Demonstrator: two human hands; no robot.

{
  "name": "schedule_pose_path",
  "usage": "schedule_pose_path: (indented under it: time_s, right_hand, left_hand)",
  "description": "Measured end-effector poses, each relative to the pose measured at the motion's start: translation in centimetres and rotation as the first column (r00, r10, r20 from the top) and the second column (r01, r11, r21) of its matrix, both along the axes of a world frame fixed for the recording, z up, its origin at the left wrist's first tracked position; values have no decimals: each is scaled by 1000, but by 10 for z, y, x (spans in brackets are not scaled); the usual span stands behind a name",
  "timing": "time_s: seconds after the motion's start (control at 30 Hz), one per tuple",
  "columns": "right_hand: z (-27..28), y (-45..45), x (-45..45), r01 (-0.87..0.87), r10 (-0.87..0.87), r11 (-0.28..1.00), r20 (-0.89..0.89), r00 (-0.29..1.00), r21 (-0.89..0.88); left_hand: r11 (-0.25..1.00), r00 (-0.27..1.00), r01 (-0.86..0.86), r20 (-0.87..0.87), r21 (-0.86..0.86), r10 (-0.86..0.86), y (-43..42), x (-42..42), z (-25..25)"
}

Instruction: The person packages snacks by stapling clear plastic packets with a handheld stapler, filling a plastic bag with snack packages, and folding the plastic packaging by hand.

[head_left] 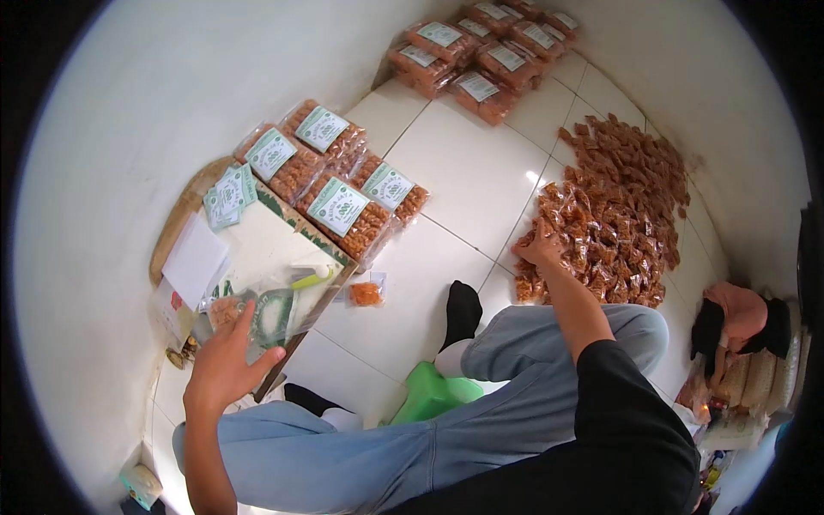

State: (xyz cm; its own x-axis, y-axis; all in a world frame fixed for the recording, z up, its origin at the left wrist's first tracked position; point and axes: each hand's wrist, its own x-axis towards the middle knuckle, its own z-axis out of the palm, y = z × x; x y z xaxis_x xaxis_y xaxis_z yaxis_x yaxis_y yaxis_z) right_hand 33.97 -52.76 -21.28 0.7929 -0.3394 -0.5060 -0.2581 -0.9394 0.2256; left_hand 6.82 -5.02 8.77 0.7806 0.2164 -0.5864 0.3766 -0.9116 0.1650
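Touching the snack packets [614, 227] with our right hand [541, 247], its grip unclear, we have most of them rightward and beyond it; our left hand [225, 362] lies open over the clear bag [276, 311] on the desk [273, 233].

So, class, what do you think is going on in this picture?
A seated person is working with both hands. The right hand is at the near edge of a spread of small orange-brown packets on the floor; whether it grips one is hard to tell. The left hand, fingers spread, is at a clear plastic bag with green print on a low table. Large labelled bags stand filled beside the table, and more filled bags are piled by the wall.
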Motion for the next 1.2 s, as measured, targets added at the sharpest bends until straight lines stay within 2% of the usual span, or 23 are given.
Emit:
schedule_pose_path:
  time_s: [0.07,0.13,0.17,0.33,0.37,0.4,0.47,0.5,0.53,0.6,0.63,0.67,0.73,0.8,0.83,0.93,0.97,1.0,1.07,1.1,1.13,1.2]
  right_hand:
    - [-5,2,1,13,-13,1000,15,1000,17]
    - [-4,9,1,-71,65,981,39,997,180]
    - [-5,15,-1,-134,122,971,69,990,201]
    - [-1,72,-19,-144,127,931,72,989,335]
    - [7,83,-22,-170,153,895,73,986,412]
    - [13,94,-21,-279,269,855,87,959,437]
    - [70,122,-21,79,45,794,-187,981,603]
    - [75,127,-18,128,34,771,-241,970,624]
    - [64,125,-9,74,95,781,-236,967,620]
    - [0,116,24,-343,424,791,-50,905,506]
    - [9,118,27,-419,458,787,26,889,454]
    - [19,117,27,-337,318,823,121,940,457]
    - [38,117,19,-390,362,810,149,920,439]
    - [52,122,1,-251,177,816,188,966,521]
    - [49,127,-4,-273,231,865,150,961,421]
    - [39,137,-29,-279,225,892,185,957,355]
    - [51,135,-37,-362,337,844,135,932,396]
    - [39,135,-37,-369,345,838,134,929,401]
    - [6,131,-36,-365,321,906,213,923,216]
    - [24,132,-39,-465,420,869,245,874,170]
    - [21,133,-38,-472,427,864,240,872,175]
    - [17,131,-30,-505,364,819,432,825,273]
  left_hand:
    - [1000,1000,1,-8,-5,-1,0,-2,-3]
    - [1000,1000,-13,-12,-23,12,0,-5,-5]
    - [1000,1000,-4,-10,-24,4,1,-7,-6]
    - [999,1000,-21,22,-40,22,2,-13,-3]
    - [999,1000,-17,22,-40,18,4,-15,-4]
    - [997,998,-46,31,-58,48,7,-18,-5]
    - [994,996,-72,39,-77,75,10,-23,-4]
    - [994,995,-79,60,-79,84,11,-26,-3]
    - [993,992,-87,81,-82,94,12,-28,-2]
    - [994,992,-89,78,-70,95,11,-30,5]
    - [994,992,-94,74,-59,98,10,-31,9]
    - [994,992,-94,78,-60,99,10,-32,10]
    - [990,989,-108,92,-85,116,11,-37,12]
    - [990,986,-103,121,-99,115,14,-43,13]
    - [989,984,-93,142,-114,109,15,-47,14]
    - [987,982,-143,112,-76,151,18,-58,13]
    - [986,980,-154,113,-70,161,17,-60,15]
    - [985,981,-166,93,-53,170,16,-63,17]
    - [982,980,-188,67,-34,190,17,-71,19]
    - [979,977,-201,65,-27,202,18,-75,18]
    - [977,975,-213,62,-20,214,19,-79,19]
    - [963,963,-266,39,-32,267,15,-82,25]
